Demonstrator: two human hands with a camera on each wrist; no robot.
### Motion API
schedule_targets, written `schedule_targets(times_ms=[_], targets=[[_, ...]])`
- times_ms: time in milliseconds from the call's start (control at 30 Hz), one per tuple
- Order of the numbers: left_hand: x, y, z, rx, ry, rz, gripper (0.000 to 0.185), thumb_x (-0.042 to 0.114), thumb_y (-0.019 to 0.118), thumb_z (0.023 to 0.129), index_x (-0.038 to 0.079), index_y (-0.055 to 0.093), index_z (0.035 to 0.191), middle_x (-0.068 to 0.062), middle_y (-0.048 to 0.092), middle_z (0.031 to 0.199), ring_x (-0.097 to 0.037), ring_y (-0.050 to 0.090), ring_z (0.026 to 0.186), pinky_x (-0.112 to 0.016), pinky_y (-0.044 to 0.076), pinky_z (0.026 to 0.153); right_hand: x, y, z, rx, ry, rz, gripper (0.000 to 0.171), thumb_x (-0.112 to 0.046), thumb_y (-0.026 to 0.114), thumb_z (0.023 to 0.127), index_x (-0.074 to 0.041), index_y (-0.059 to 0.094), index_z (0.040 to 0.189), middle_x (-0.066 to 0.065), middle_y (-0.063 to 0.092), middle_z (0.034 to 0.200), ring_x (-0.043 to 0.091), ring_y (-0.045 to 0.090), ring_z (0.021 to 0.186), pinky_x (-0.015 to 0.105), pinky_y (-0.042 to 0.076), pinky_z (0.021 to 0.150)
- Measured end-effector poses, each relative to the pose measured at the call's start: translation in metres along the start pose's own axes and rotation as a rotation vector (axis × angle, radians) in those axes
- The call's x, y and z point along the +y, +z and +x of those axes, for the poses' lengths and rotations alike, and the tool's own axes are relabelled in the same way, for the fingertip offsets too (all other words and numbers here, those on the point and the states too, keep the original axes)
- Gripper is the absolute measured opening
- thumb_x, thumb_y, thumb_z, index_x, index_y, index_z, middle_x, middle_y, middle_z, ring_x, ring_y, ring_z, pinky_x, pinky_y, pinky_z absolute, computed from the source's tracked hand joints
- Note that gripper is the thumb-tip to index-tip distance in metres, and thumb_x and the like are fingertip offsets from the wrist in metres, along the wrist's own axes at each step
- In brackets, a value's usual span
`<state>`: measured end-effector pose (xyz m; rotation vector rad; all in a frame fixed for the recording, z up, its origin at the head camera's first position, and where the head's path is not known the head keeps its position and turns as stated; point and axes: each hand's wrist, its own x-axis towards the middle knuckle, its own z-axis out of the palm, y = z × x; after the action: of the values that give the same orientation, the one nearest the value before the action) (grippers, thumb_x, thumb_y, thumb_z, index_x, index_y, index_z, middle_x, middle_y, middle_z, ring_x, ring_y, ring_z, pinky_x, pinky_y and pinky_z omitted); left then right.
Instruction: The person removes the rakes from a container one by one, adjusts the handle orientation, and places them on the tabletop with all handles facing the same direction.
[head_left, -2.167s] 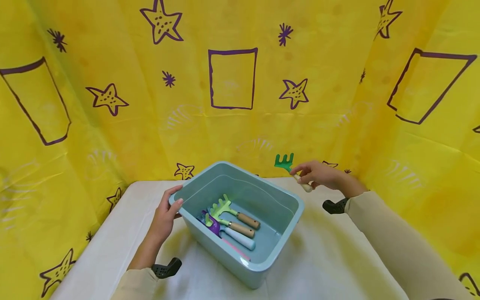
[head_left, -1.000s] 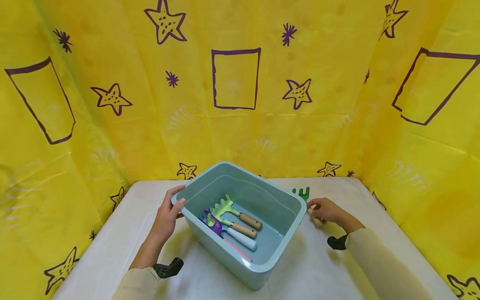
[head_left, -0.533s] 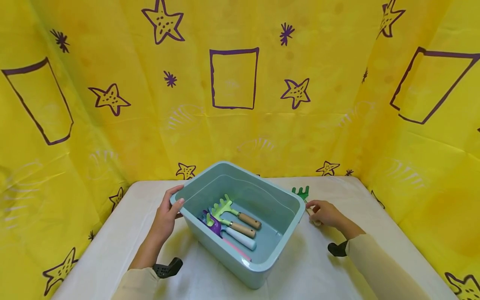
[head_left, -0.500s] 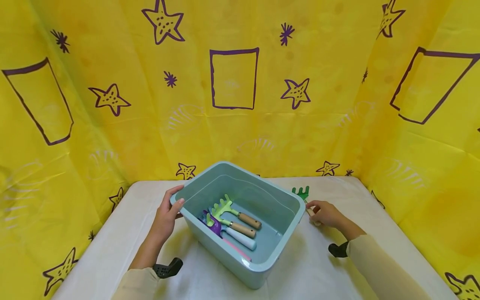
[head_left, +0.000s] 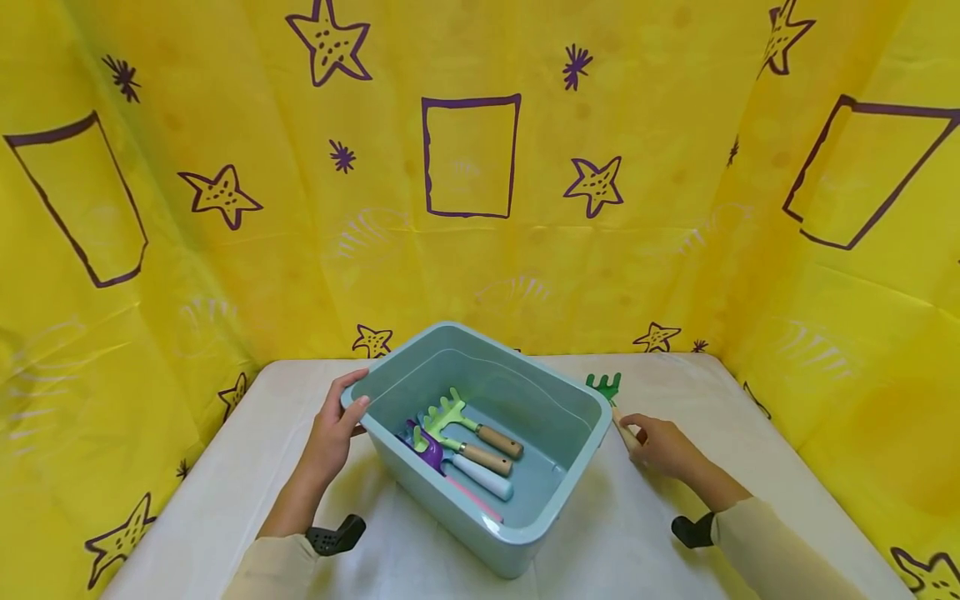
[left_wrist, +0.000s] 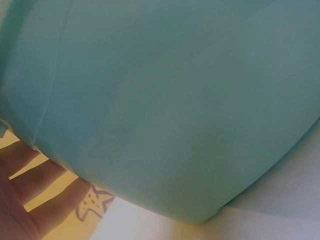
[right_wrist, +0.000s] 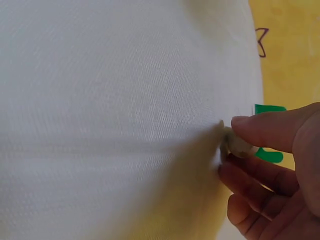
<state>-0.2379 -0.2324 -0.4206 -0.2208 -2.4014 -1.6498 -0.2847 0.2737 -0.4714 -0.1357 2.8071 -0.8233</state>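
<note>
A yellow curtain [head_left: 480, 258] printed with purple starfish and outlined shapes surrounds a white-covered table [head_left: 675, 385] on the far side and both flanks. On the table, a deep blue-green bin [head_left: 442, 510] stands upright, turned cornerwise. Two forearms in beige sleeves [head_left: 780, 554] reach in from the near edge.

The left hand [head_left: 333, 425] grips the bin's left corner, thumb over the rim and fingers spread against the outside wall. The right hand [head_left: 660, 446], to the right of the bin, has a narrow hold: the butt end of a handle sits between thumb and fingers; how firmly, I cannot tell. That handle belongs to a small green rake [head_left: 617, 417] lying on the table just beside the bin, prongs pointing toward the curtain.

Inside the bin, bunched to the left, lie a light-green rake [head_left: 445, 414], two wooden handles [head_left: 498, 441], a pale blue handle [head_left: 483, 477], a purple tool head [head_left: 429, 451] and, slimmest, a pink strip [head_left: 476, 502].
</note>
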Motion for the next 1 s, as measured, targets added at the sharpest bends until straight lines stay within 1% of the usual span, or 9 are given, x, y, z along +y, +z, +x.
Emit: schedule_targets(times_ms=[133, 267, 433, 667, 833, 1000], targets=[[0.002, 0.0, -0.001, 0.001, 0.006, -0.009, 0.047, 0.031, 0.045, 0.103, 0.025, 0.032, 0.148, -0.016, 0.039, 0.148, -0.044, 0.049, 0.122, -0.058, 0.048, 0.09, -0.002, 0.001, 0.0, 0.027, -0.018, -0.008, 0.05, -0.004, 0.069, 0.085, -0.006, 0.054, 0.133, 0.009, 0.059, 0.092, 0.023, 0.053, 0.076, 0.035, 0.055, 0.068], [0.002, 0.0, -0.002, 0.001, 0.007, -0.01, 0.048, 0.031, 0.045, 0.103, 0.024, 0.031, 0.148, -0.017, 0.039, 0.148, -0.044, 0.049, 0.121, -0.057, 0.048, 0.09, -0.005, 0.003, 0.004, 0.045, -0.012, 0.005, 0.048, -0.005, 0.067, 0.086, -0.007, 0.055, 0.133, 0.01, 0.06, 0.094, 0.023, 0.054, 0.077, 0.034, 0.056, 0.069], [0.001, 0.0, -0.001, 0.0, -0.004, -0.002, 0.046, 0.033, 0.046, 0.103, 0.027, 0.032, 0.147, -0.015, 0.04, 0.148, -0.043, 0.049, 0.123, -0.057, 0.048, 0.091, -0.005, 0.004, 0.014, 0.072, -0.001, 0.027, 0.046, -0.005, 0.065, 0.087, -0.006, 0.055, 0.132, 0.012, 0.06, 0.096, 0.025, 0.054, 0.078, 0.035, 0.055, 0.07], [0.002, 0.0, -0.002, 0.0, -0.005, 0.002, 0.047, 0.035, 0.047, 0.102, 0.027, 0.033, 0.146, -0.014, 0.039, 0.149, -0.043, 0.047, 0.125, -0.058, 0.047, 0.092, -0.004, 0.004, 0.03, 0.098, 0.013, 0.027, 0.044, -0.008, 0.065, 0.089, -0.005, 0.055, 0.132, 0.012, 0.06, 0.096, 0.024, 0.055, 0.078, 0.036, 0.054, 0.071], [0.002, 0.0, -0.002, 0.002, -0.006, -0.003, 0.047, 0.035, 0.047, 0.102, 0.027, 0.033, 0.146, -0.015, 0.039, 0.149, -0.043, 0.047, 0.125, -0.058, 0.047, 0.092, -0.002, 0.005, 0.041, 0.105, 0.011, 0.038, 0.045, -0.008, 0.065, 0.09, -0.004, 0.054, 0.133, 0.013, 0.061, 0.097, 0.025, 0.056, 0.079, 0.037, 0.055, 0.071], [0.002, 0.0, -0.001, 0.002, -0.011, 0.002, 0.047, 0.035, 0.046, 0.102, 0.028, 0.033, 0.146, -0.014, 0.039, 0.149, -0.043, 0.047, 0.125, -0.059, 0.046, 0.092, -0.001, 0.005, 0.048, 0.101, 0.033, 0.061, 0.046, -0.008, 0.064, 0.09, -0.005, 0.052, 0.135, 0.014, 0.06, 0.098, 0.026, 0.056, 0.081, 0.038, 0.055, 0.074]])
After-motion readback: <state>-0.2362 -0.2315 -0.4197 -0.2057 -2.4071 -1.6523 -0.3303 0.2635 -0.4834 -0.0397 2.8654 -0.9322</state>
